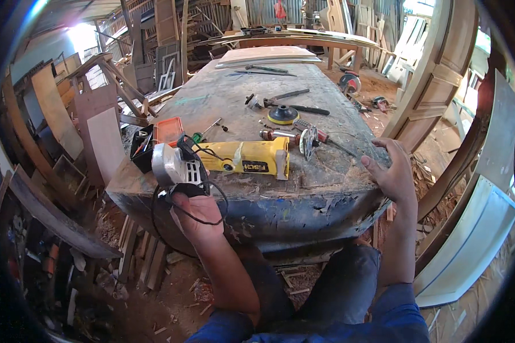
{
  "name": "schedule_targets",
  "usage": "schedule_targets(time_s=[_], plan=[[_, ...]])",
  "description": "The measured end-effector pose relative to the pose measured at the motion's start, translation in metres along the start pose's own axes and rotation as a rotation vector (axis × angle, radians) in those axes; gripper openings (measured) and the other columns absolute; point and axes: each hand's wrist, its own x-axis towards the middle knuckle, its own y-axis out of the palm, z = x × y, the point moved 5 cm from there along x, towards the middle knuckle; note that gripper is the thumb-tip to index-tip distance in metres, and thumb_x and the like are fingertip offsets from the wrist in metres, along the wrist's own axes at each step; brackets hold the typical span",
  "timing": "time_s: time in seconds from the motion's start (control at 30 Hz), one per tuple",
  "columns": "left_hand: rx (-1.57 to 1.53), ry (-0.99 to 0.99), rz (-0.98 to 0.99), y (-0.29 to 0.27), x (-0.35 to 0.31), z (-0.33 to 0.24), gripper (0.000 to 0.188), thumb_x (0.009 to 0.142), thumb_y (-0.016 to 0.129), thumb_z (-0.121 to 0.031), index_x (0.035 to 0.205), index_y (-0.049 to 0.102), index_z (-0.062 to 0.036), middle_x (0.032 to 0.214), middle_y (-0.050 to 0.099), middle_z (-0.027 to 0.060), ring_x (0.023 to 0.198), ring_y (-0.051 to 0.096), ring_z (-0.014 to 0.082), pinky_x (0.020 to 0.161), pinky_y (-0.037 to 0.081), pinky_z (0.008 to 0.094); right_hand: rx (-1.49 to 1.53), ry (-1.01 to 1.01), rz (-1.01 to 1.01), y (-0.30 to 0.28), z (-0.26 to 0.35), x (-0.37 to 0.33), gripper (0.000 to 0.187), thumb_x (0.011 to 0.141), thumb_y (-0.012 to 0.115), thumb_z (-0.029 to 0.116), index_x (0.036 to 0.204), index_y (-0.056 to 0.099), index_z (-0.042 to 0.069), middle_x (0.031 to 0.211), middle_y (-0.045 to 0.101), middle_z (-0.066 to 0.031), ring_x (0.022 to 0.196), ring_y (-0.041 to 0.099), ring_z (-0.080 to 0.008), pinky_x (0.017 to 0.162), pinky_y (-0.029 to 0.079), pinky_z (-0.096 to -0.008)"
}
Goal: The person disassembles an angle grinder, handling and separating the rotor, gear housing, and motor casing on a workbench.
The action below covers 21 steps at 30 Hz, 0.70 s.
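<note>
- Presently, silver grinder head (pixel 169 163): fingers of left hand (pixel 200 220) clamped on it; best held steady.
- Yellow grinder body (pixel 243 155): on the surface (pixel 337 186); rotor (pixel 284 135) near its right end.
- Right hand (pixel 396 178): fingers apart, near surface edge.
- Black cord (pixel 227 199): looped by left hand; best cleared.

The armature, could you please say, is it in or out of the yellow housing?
Out: the armature lies exposed beyond the yellow housing.

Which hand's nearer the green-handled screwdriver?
The left hand: it holds the silver grinder head on the near side of the green-handled screwdriver. The right hand is farther, by the right edge of the bench.
</note>
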Motion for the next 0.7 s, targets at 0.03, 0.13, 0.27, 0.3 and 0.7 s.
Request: schedule_targets(time_s=[0.03,0.13,0.27,0.3,0.7], plan=[[0.013,0.008,0.045,-0.001,0.001,-0.001,0.086,0.101,0.071,-0.055,0.167,0.038,-0.0100,0.168,0.047,0.0114,0.153,0.047,0.0343,0.127,0.030,0.0596,-0.001,-0.027,0.009,-0.001,0.010,0.003,0.059,0.087,0.086,0.048,0.122,0.073,0.003,0.121,0.071,-0.0197,0.121,0.065,-0.0392,0.108,0.048,-0.0484],[-0.036,-0.001,-0.037,-0.002,0.004,-0.004,0.088,0.101,0.072,-0.056,0.167,0.037,-0.0083,0.167,0.047,0.0125,0.152,0.047,0.0359,0.126,0.032,0.0588,0.127,-0.121,0.071,0.002,0.053,0.017,0.056,0.086,0.087,0.044,0.120,0.073,0.003,0.121,0.071,-0.0193,0.122,0.064,-0.0386,0.108,0.048,-0.0488],[-0.132,-0.012,-0.048,0.000,0.009,-0.007,0.089,0.100,0.073,-0.055,0.166,0.037,-0.0065,0.166,0.049,0.0143,0.149,0.051,0.0368,0.122,0.039,0.0556,0.213,-0.203,0.134,0.014,0.100,0.023,0.057,0.086,0.087,0.043,0.124,0.071,0.003,0.123,0.072,-0.0179,0.124,0.063,-0.0374,0.110,0.046,-0.0490],[-0.123,-0.007,-0.037,0.000,0.010,-0.008,0.088,0.100,0.074,-0.053,0.166,0.038,-0.0066,0.165,0.050,0.0149,0.147,0.053,0.0365,0.120,0.042,0.0538,0.223,-0.290,0.147,0.020,0.115,0.021,0.060,0.086,0.087,0.044,0.128,0.070,0.004,0.124,0.071,-0.0185,0.125,0.063,-0.0382,0.112,0.045,-0.0495],[-0.042,0.034,-0.082,-0.012,0.019,-0.022,0.081,0.100,0.076,-0.047,0.164,0.042,-0.0104,0.163,0.052,0.0152,0.146,0.055,0.0361,0.118,0.045,0.0566,0.229,-0.479,0.306,0.092,0.161,0.032,0.082,0.074,0.092,0.029,0.143,0.054,0.008,0.132,0.066,-0.0224,0.140,0.053,-0.0436,0.127,0.028,-0.0584]])
